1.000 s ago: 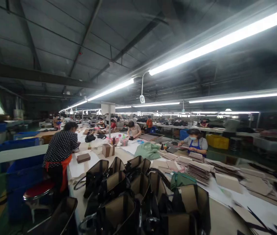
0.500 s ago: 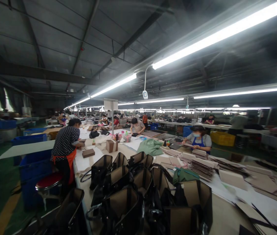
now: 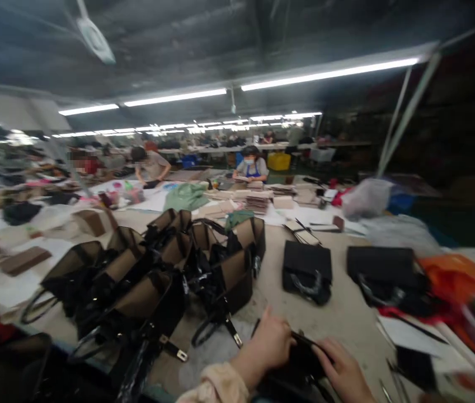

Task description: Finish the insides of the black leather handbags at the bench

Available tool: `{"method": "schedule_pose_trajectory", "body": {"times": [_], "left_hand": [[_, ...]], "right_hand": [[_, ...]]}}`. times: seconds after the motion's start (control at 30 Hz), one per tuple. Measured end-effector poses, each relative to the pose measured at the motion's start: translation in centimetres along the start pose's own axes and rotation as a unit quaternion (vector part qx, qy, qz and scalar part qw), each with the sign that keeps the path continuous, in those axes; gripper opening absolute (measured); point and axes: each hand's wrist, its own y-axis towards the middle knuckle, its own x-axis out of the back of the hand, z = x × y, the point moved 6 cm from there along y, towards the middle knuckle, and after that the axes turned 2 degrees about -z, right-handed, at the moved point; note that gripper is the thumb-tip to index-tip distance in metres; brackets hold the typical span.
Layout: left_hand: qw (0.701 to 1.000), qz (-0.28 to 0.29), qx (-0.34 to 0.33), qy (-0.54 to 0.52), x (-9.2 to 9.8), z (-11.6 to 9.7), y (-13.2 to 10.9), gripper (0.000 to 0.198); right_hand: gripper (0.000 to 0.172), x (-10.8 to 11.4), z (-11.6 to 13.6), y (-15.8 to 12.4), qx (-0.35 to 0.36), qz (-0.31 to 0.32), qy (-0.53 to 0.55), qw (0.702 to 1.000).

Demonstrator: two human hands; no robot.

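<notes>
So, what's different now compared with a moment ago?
The view has swung right and down, so the open black bags sit further left in the picture. The left hand and right hand have come into view, holding a dark item; when they took it isn't shown. Two black bags also appear on the right. The open bags still stand crowded on the table.

A black item [image 3: 303, 358] and brown-lined black bags [image 3: 169, 305] contrast with a beige table [image 3: 271, 288], a cream sleeve [image 3: 218, 383], pale green cloth [image 3: 186, 197], orange plastic [image 3: 459, 275] and a yellow bin [image 3: 279, 162].
</notes>
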Motion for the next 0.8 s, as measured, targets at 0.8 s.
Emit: {"method": "schedule_pose_trajectory", "body": {"times": [0.8], "left_hand": [[0.997, -0.032, -0.016, 0.07, -0.1, 0.1, 1.1, 0.02]], "right_hand": [[0.023, -0.5, -0.2, -0.1, -0.042, 0.044, 0.031, 0.998]]}}
